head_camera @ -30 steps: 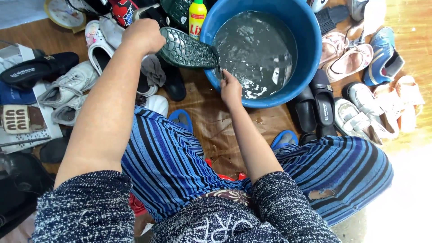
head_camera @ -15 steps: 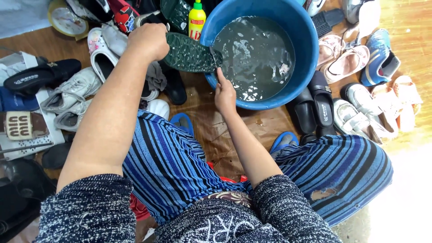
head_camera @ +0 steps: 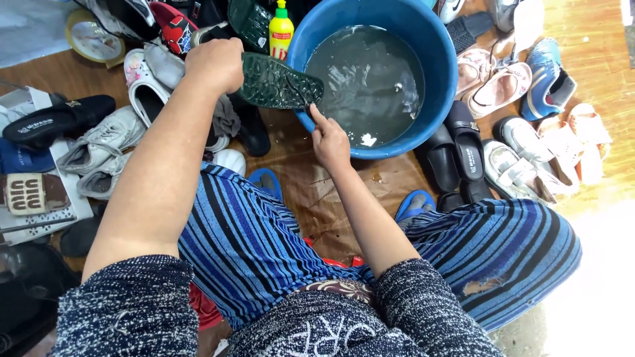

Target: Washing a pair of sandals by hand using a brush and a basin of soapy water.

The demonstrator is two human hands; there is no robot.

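Note:
My left hand (head_camera: 215, 65) grips the heel end of a dark green rubber slipper (head_camera: 279, 82), sole up, held level at the left rim of a blue plastic basin (head_camera: 442, 89). The basin holds murky grey water with a few white flecks. My right hand (head_camera: 329, 140) rests at the basin's near-left rim just below the slipper's toe, fingers curled, index finger pointing up against the slipper's edge. Whether it holds a brush or cloth is hidden.
A yellow squeeze bottle (head_camera: 281, 34) with a green cap stands behind the slipper. Several shoes and sandals lie left of the basin, black slides (head_camera: 466, 149) and more sandals to its right. My blue striped legs fill the foreground on a brown floor sheet.
My left hand has drawn the green slipper slightly left and back from over the water to the basin's rim. My right hand stays at the rim beneath its toe.

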